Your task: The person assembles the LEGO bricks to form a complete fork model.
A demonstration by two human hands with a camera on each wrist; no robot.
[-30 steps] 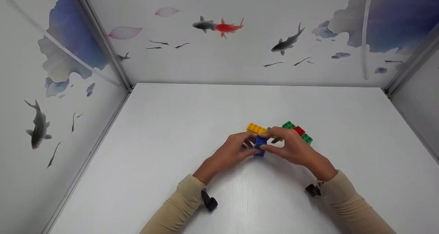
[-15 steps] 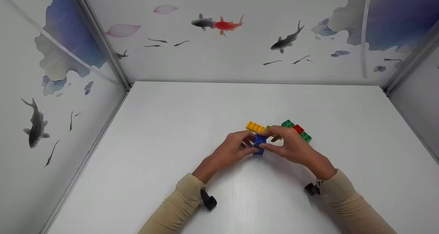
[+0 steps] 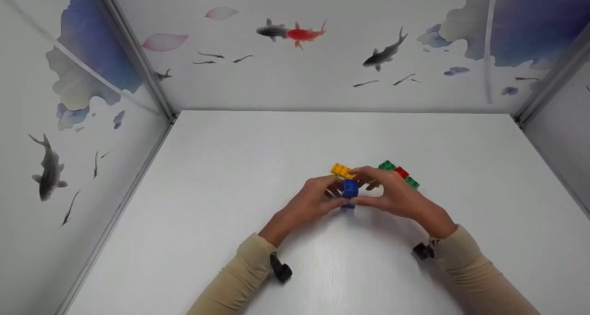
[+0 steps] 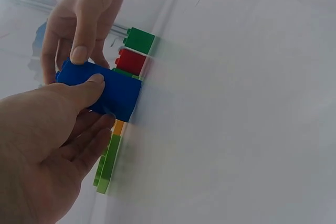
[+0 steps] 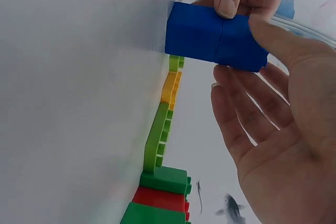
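Pinching the blue stack (image 3: 350,188) from its left side, the left hand (image 3: 309,203) sets its thumb on the near face, at the seam between the lower block (image 5: 192,32) and the upper block (image 5: 237,43). Its other fingers bend in along the stack's left side. The right hand (image 3: 395,194) is positioned at the stack's right, thumb touching the upper block, fingers spaced away from the thumb and partly behind the stack. From my remote feed I cannot tell whether those fingers grip it.

I read the stack as upright on the near side of the loose bricks, studs up; I cannot confirm that its base meets the tabletop (image 3: 253,144). Locate the remaining bricks from the stack:

- Yellow brick (image 3: 342,170): beyond it, slightly left.
- Red brick (image 3: 402,172): beyond it, to the right, set between two green bricks (image 3: 387,166).
- Lime bricks (image 5: 159,135): beyond it, mostly hidden in my head view.

The printed wall (image 3: 313,75) stands well beyond the stack.
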